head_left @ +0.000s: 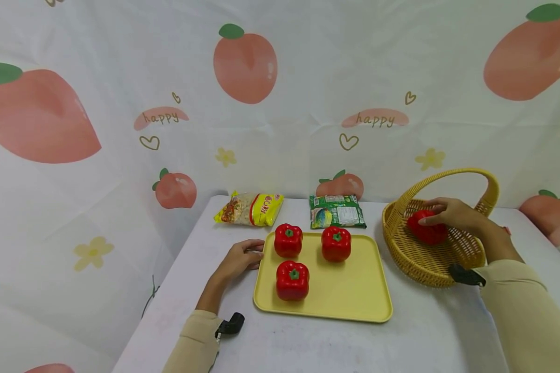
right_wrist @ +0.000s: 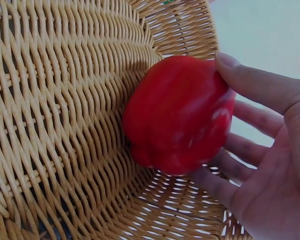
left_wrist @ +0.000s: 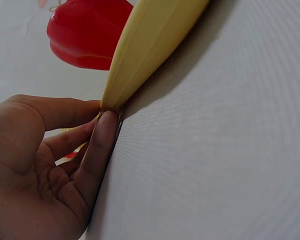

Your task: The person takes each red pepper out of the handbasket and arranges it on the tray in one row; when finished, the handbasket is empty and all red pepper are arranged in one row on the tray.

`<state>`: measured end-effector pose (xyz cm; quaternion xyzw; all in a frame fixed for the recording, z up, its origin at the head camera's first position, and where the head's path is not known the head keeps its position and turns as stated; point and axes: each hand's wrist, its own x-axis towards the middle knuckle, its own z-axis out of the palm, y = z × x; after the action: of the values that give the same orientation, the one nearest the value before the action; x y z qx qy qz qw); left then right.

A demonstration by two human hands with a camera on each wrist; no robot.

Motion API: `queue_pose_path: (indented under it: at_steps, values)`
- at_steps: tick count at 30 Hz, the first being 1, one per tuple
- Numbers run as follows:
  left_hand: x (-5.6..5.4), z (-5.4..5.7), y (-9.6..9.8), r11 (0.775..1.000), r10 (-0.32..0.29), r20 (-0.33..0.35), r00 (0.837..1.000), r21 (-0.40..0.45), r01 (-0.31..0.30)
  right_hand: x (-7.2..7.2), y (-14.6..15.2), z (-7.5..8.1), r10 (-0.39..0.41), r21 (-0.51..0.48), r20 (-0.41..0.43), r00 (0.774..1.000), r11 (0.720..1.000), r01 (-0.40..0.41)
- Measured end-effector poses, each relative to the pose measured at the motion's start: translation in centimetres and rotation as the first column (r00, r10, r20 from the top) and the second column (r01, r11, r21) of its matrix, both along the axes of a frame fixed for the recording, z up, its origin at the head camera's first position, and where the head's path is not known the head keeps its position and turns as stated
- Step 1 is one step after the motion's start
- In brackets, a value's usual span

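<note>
Inside the wicker basket [head_left: 403, 259], my right hand [head_left: 455, 215] holds a red bell pepper [head_left: 428, 228]. In the right wrist view, the thumb lies on one side of that pepper [right_wrist: 177, 117] and the fingers reach round its other side. My left hand [head_left: 237, 259] pinches the left rim of a yellow tray [head_left: 345, 303] between thumb and finger, as the left wrist view shows at the tray's edge [left_wrist: 145, 45]. Three more red bell peppers stand on the tray: one at back left [head_left: 288, 241], one at back right [head_left: 336, 244], one at front left [head_left: 292, 281].
Behind the tray lie a yellow food packet [head_left: 252, 209] and a green packet [head_left: 337, 211]. The basket's tall handle [head_left: 448, 175] arches over the right hand. A fruit-printed cloth [head_left: 298, 129] hangs behind the white table [head_left: 308, 347].
</note>
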<state>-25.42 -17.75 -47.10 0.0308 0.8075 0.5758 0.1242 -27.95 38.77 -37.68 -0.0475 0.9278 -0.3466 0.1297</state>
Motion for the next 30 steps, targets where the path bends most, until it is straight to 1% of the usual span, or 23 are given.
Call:
queue_pose_path:
  at_steps: [3, 10, 11, 14, 16, 21, 25, 30]
  values:
    - [0.0, 0.1, -0.1, 1.0, -0.013, -0.009, 1.0, -0.004, 0.013, 0.0, 0.0, 0.0, 0.003, 0.02, -0.002, 1.0, 1.0, -0.003]
    - [0.1, 0.2, 0.0, 1.0, -0.012, -0.007, 1.0, 0.009, 0.012, -0.1, 0.3, -0.1, 0.022, 0.039, -0.007, 1.0, 0.999, -0.021]
    - [0.1, 0.1, 0.1, 1.0, -0.018, -0.013, 1.0, 0.006, 0.018, 0.0, 0.3, -0.2, 0.023, 0.047, -0.008, 1.0, 0.999, -0.023]
    - [0.2, 0.2, 0.1, 1.0, -0.013, -0.012, 1.0, 0.007, 0.013, 0.1, 0.3, 0.0, 0.031, 0.07, -0.011, 0.999, 0.997, -0.03]
    - [0.2, 0.1, 0.1, 1.0, -0.011, -0.013, 1.0, 0.007, 0.012, 0.3, 0.3, 0.3, 0.037, 0.109, -0.022, 0.999, 0.993, -0.035]
    - [0.1, 0.0, 0.1, 1.0, -0.009, -0.008, 1.0, 0.001, 0.009, 1.2, 0.2, 1.3, 0.05, 0.19, -0.056, 0.997, 0.981, -0.039]
    - [0.1, 0.0, 0.2, 1.0, 0.001, 0.0, 1.0, -0.003, -0.001, 2.3, -0.2, 1.7, 0.043, 0.196, -0.086, 0.995, 0.98, -0.025]
    - [0.1, 0.1, 0.2, 1.0, 0.015, 0.001, 1.0, -0.007, -0.015, 3.8, -0.9, 1.9, 0.046, 0.191, -0.165, 0.985, 0.981, -0.014]
